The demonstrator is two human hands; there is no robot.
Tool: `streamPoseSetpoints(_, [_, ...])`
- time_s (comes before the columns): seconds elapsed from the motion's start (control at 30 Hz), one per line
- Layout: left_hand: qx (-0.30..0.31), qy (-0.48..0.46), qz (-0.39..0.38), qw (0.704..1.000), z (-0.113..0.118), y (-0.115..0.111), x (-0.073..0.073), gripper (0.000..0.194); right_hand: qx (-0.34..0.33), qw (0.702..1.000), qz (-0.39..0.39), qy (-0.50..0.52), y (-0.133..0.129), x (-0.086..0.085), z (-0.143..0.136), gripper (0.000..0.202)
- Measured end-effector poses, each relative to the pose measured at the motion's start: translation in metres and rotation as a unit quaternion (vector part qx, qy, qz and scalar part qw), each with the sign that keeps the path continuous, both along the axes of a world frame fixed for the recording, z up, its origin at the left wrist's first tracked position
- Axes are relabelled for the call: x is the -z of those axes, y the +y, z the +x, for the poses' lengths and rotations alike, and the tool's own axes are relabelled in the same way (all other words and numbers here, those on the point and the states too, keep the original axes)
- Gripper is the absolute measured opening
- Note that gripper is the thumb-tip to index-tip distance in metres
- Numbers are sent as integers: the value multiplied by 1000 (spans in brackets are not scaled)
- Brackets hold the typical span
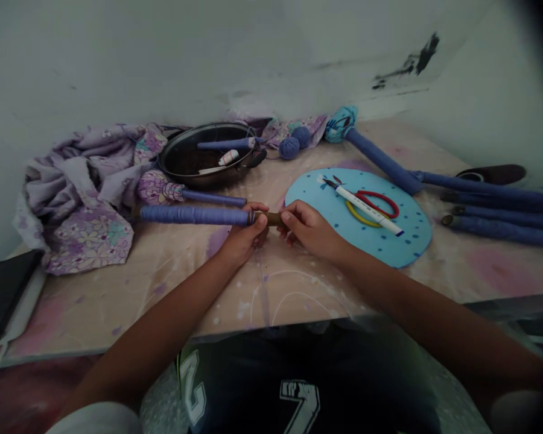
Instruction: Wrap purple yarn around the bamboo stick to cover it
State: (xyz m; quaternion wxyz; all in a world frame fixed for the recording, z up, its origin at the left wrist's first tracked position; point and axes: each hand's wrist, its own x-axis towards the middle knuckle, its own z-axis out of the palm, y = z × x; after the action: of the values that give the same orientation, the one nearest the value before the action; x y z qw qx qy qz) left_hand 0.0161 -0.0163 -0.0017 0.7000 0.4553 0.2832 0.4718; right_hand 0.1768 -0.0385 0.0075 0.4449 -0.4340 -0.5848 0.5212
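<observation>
A stick wrapped in blue-purple yarn [194, 215] is held level just above the table, its right end bare and brown. My left hand [247, 234] is closed round it where the yarn wrapping ends. At the bare end, my right hand [305, 226] pinches the stick between thumb and fingers. A thin strand of yarn hangs down below my left hand toward the table's front edge. Right of my hands lies a light blue spotted oval mat [402, 241], with a white marker [368, 210] and red [389, 202] and yellow loops on it.
Behind my hands stand a black pan [181, 163] and blue yarn balls [289, 147]. Floral cloth [90, 193] is heaped at the left, near a dark device [9, 295]. Several wrapped sticks [507, 226] lie at the right; another leans by a turquoise bundle [341, 123].
</observation>
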Motion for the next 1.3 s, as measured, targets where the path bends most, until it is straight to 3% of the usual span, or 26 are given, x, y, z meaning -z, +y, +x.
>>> streamPoseSetpoints(0.1, [-8,8,-5,1000,0,0,0,50,42,988,141,-37,-2,1,1,17])
streamPoseSetpoints(0.17, [-10,7,-13,1000,0,-1,0,47,50,979,188,-61,-4,-1,2,19])
streamPoseSetpoints(0.23, [-7,-4,-22,1000,-1,-1,-1,44,37,986,157,-38,-6,-5,2,22])
streamPoseSetpoints(0.37, [8,-17,-30,999,-2,-2,-4,42,4,997,-30,68,-7,-12,1,32])
streamPoseSetpoints(0.43, [15,-14,-36,999,-2,-1,-4,42,-10,994,-71,78,-5,-13,1,32])
streamPoseSetpoints(0.6, [-18,-32,-67,997,-1,0,-5,38,13,995,-11,96,-2,-7,1,26])
streamPoseSetpoints(0.9, [-62,-73,-98,991,-5,2,-10,26,25,988,-72,132,-1,-11,12,10])
streamPoseSetpoints(1.13, [-60,-73,-91,991,-5,-1,-9,28,11,980,-102,172,-2,-10,13,16])
streamPoseSetpoints(1.3, [-25,-60,-84,994,-2,-5,-9,37,8,972,-113,207,-1,-6,12,23])
